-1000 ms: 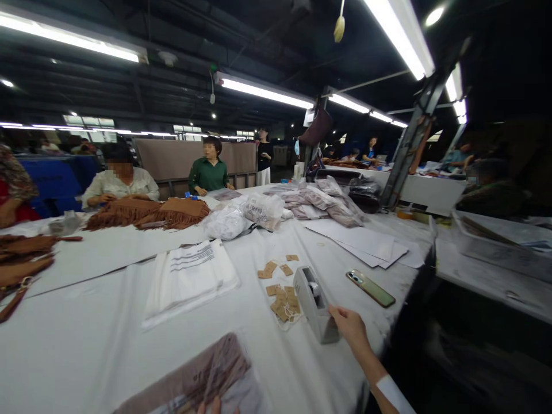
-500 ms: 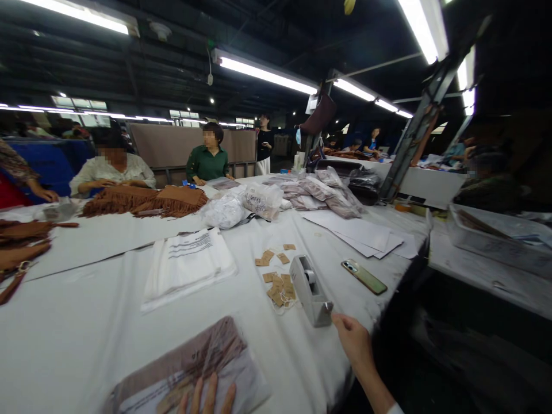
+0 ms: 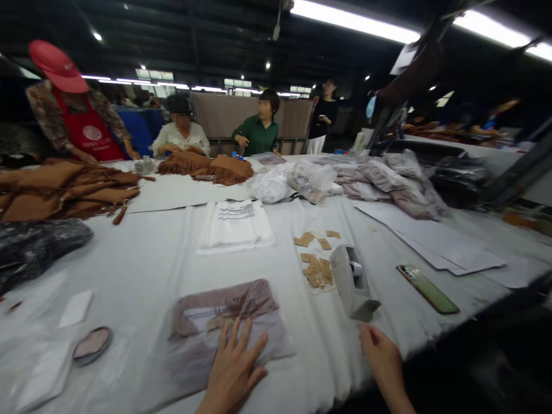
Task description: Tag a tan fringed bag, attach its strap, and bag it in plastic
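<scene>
My left hand [image 3: 237, 356] lies flat with spread fingers on a clear plastic bag [image 3: 185, 356] that holds a folded mauve item with a brown tag inside. My right hand [image 3: 382, 353] is closed in a pinch just below the front end of a grey tape dispenser [image 3: 345, 282]; anything between its fingertips is too small to make out. Left of the dispenser lie several brown cardboard tags [image 3: 318, 270] with white strings. Farther back is a stack of printed clear bags [image 3: 235, 221].
A phone [image 3: 426, 288] and white paper sheets [image 3: 426, 236] lie to the right. Filled bags [image 3: 383, 175] are piled at the back. Brown fringed pieces [image 3: 207, 167] and brown bags [image 3: 56, 184] lie far left, near several co-workers. A round mauve piece [image 3: 92, 345] lies at left.
The view has swung left, so more of the table's left side shows. My right hand now sits below the dispenser's end, slightly away from it. My left hand stays on the bag.
</scene>
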